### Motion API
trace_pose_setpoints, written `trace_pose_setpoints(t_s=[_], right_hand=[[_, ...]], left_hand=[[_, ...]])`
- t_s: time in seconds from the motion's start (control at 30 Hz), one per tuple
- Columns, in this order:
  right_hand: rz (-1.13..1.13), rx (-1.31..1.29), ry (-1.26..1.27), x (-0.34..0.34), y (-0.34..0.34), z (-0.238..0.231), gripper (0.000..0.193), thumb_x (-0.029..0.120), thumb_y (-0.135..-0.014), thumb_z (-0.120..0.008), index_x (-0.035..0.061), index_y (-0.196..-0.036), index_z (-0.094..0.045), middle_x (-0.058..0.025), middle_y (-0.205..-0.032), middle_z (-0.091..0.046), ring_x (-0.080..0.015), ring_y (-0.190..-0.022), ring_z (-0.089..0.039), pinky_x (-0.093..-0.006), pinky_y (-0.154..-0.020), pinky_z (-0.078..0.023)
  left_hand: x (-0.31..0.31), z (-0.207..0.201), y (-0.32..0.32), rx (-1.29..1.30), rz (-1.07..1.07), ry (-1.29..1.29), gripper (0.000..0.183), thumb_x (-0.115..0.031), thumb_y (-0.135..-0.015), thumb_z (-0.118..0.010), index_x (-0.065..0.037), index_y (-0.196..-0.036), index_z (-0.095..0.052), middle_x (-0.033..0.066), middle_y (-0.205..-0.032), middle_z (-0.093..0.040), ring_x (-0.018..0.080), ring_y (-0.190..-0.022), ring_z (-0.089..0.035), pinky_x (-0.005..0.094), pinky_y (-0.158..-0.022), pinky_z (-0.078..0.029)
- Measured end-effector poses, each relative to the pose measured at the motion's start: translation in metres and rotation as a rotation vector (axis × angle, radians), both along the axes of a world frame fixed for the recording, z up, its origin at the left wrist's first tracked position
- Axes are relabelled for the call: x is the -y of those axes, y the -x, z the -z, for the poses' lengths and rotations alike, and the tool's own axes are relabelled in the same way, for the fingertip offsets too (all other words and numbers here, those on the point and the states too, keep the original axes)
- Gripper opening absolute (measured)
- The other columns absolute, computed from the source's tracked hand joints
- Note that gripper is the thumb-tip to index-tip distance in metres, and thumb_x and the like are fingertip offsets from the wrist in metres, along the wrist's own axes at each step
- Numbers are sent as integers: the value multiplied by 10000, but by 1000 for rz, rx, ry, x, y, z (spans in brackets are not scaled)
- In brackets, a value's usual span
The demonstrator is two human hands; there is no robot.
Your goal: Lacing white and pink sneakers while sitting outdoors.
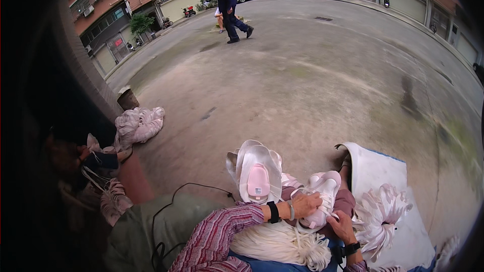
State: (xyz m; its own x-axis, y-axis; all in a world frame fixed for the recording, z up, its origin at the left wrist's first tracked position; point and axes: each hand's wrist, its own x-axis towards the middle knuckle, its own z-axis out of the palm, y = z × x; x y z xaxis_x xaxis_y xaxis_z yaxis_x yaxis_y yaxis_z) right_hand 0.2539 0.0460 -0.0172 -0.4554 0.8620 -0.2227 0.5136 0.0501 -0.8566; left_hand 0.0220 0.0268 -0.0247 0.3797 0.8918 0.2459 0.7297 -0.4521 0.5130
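Observation:
A white and pale pink shoe upper (328,184) rests on my lap, a white lace (326,202) running across its front. My left hand (305,205) lies over the lacing area with its fingers closed on the upper; the fingertips are partly hidden. On the near right side of the upper, my right hand (344,225) pinches the lace between thumb and fingers. Below my left forearm spreads a thick bundle of white shoelaces (282,244). Just beyond my left hand stand nested pale shoe uppers (259,171) with a pink inner piece showing.
On a white board (378,163) to my right sits a fanned bundle of pinkish uppers (383,216). A black cable (174,196) curves at my left. Further left, another person's hand (83,152) is near more bundled uppers (138,125). A person (229,7) walks across the paved yard.

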Motion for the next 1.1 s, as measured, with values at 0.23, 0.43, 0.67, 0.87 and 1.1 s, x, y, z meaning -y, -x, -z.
trace_pose_setpoints(t_s=[0.23, 0.43, 0.67, 0.87, 1.1], right_hand=[[28, -84, -1, 0, -3, 11, 303, 280, -832, -641, -21, -871, -635, -102, -725, -628, -165, -682, -582, -294, -653, -466], [41, -129, 25, -1, -4, 22, 248, 228, -865, -628, -15, -813, -637, -27, -681, -609, -101, -643, -535, -261, -599, -442], [37, -147, 186, -6, -1, 2, 239, 219, -838, -661, -13, -786, -634, 19, -660, -586, -77, -597, -488, -250, -552, -411], [-185, -5, -187, -3, 7, -17, 155, 169, -785, -677, 22, -780, -626, -77, -616, -581, -165, -535, -530, -300, -526, -424], [-442, 234, -815, -8, -1, -41, 150, 89, -721, -642, 95, -852, -569, -85, -650, -567, -263, -583, -602, -368, -501, -445]], left_hand=[[3, 3, 4, 99, 7, 36, 120, -112, -783, -589, -62, -875, -530, 123, -881, -503, 330, -688, -584, 411, -574, -482], [3, -1, -1, 129, -23, 17, 114, -112, -760, -598, -49, -831, -536, 123, -874, -510, 334, -681, -585, 423, -578, -485], [-1, 12, -4, 47, -25, -160, 121, -104, -768, -610, -38, -818, -521, 106, -858, -506, 290, -591, -579, 372, -476, -474], [6, 7, 0, 64, 49, -233, 107, -108, -774, -616, -51, -800, -529, 91, -850, -506, 260, -568, -583, 351, -454, -466], [19, 5, 3, -30, 162, -141, 133, -114, -767, -610, -61, -878, -559, 90, -870, -515, 260, -597, -607, 353, -454, -473]])
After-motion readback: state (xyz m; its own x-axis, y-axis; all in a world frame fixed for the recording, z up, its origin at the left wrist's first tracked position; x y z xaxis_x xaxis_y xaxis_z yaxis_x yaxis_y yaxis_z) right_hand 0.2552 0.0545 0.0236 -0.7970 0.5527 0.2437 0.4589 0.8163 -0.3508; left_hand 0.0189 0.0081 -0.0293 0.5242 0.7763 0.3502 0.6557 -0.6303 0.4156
